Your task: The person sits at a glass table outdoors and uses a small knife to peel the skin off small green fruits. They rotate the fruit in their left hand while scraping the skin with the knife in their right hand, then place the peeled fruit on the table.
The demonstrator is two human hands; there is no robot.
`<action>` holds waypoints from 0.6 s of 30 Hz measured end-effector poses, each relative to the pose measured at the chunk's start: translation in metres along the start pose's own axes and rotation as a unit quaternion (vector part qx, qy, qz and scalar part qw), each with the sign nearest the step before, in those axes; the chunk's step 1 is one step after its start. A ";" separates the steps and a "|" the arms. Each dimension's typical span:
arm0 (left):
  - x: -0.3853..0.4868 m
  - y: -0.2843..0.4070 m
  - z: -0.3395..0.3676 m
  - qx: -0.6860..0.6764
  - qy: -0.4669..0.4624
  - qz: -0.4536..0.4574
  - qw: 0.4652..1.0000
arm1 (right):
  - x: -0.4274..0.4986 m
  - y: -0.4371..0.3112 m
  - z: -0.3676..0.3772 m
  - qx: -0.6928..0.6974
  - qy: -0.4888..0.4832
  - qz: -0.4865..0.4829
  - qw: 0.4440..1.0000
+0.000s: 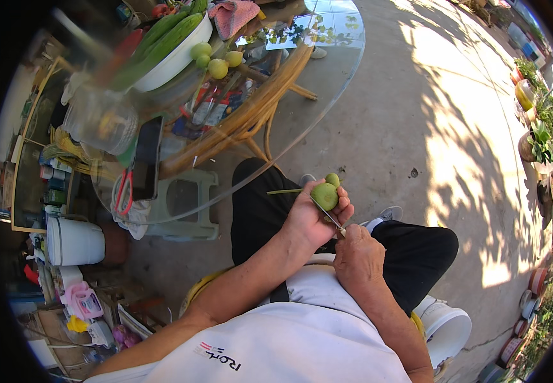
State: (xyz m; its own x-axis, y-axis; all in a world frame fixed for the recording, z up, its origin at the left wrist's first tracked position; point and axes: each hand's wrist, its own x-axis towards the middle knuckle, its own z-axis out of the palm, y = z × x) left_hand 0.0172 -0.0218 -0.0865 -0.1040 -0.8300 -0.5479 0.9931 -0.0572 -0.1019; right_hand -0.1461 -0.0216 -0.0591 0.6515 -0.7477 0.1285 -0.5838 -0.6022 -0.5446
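Observation:
In front of my lap, my left hand (312, 218) is closed around a round green fruit (324, 196). A smaller green fruit (332, 180) sits against its far side, and a thin green stem (283, 192) sticks out leftward from the same hand. The kind of fruit is unclear. My right hand (361, 256) grips the pale handle of a small knife (326, 210). Its thin blade lies along the near edge of the larger fruit, close to my left palm. Whether the blade has cut into the fruit cannot be seen.
To my left is a glass-topped table (238, 191) on a rattan base, its edge above my knee. It holds a white basin (176, 60) of long green vegetables, round fruits (218, 68), a phone (147, 158) and red-handled scissors (124, 191). A plastic stool (204, 206) and white bucket (444, 325) stand nearby.

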 end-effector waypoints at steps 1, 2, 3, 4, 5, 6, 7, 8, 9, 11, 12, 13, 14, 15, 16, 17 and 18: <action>-0.001 -0.001 0.001 0.002 -0.006 0.002 1.000 | 0.000 0.000 0.000 -0.002 0.011 -0.003 1.000; -0.001 -0.001 0.002 0.003 -0.003 0.002 1.000 | -0.001 0.000 -0.001 0.000 0.017 0.001 1.000; -0.001 -0.001 0.004 0.008 0.001 0.005 1.000 | 0.000 0.001 -0.001 0.001 0.028 0.002 1.000; -0.002 -0.001 0.006 0.005 0.002 0.003 1.000 | 0.001 0.001 -0.002 0.002 0.034 0.005 0.999; -0.004 -0.002 0.006 0.001 0.007 0.005 1.000 | 0.001 0.002 -0.002 0.005 0.038 0.002 0.999; -0.005 -0.004 0.006 -0.006 0.023 0.012 1.000 | 0.002 0.003 -0.003 0.005 0.036 0.003 0.999; -0.007 -0.005 0.006 0.001 0.006 0.013 1.000 | 0.002 0.004 -0.003 0.003 0.033 0.007 0.999; -0.007 -0.007 0.005 0.007 -0.002 0.021 1.000 | 0.003 0.005 -0.003 0.000 0.036 0.013 0.999; -0.007 -0.007 0.005 0.012 -0.010 0.029 0.999 | 0.003 0.005 -0.002 -0.003 0.037 0.021 0.999; -0.006 -0.006 0.002 0.003 0.004 0.033 0.999 | 0.003 0.005 -0.001 -0.003 0.031 0.021 0.999; -0.006 -0.005 0.001 -0.001 0.012 0.034 0.999 | 0.002 0.005 -0.001 0.000 0.023 0.014 1.000; -0.005 -0.004 -0.001 -0.002 0.012 0.027 1.000 | 0.002 0.004 -0.001 0.002 0.005 0.010 1.000; -0.004 -0.002 -0.002 -0.002 0.012 0.020 1.000 | 0.002 0.004 -0.001 -0.003 0.026 0.013 1.000; -0.003 0.000 -0.003 -0.005 0.027 0.020 0.999 | 0.002 0.004 -0.001 -0.008 0.036 0.019 0.999; -0.002 0.000 -0.004 -0.001 0.012 0.014 1.000 | 0.002 0.003 -0.001 -0.013 0.045 0.024 0.999; -0.001 -0.001 -0.004 0.000 0.011 0.018 1.000 | 0.001 0.003 -0.001 -0.007 0.030 0.017 0.999; -0.001 -0.002 -0.004 -0.004 0.025 0.021 0.999 | -0.001 0.001 -0.002 -0.002 0.016 0.011 1.000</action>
State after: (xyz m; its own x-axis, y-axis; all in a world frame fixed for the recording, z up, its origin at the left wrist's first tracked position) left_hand 0.0155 -0.0182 -0.0893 -0.0645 -0.8030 -0.5925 0.9963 -0.0179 -0.0841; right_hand -0.1487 -0.0223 -0.0581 0.6235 -0.7687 0.1426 -0.5994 -0.5871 -0.5441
